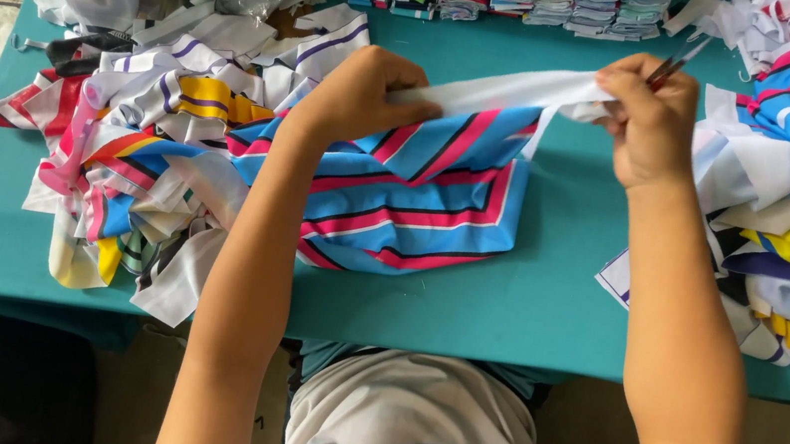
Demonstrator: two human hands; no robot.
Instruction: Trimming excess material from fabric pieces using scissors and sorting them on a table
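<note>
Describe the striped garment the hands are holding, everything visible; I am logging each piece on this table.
The striped garment is soft knit-looking fabric with diagonal blue, pink, black and white stripes and a plain white band along its top edge. It lies crumpled on the teal table, its white edge lifted and stretched taut between the left hand and the right hand, which also holds small snips. Its left side touches a heap of cut fabric pieces.

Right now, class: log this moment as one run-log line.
left hand: grips white strip | right hand: grips strip end, small snips | striped cloth piece: hangs onto green table
</note>
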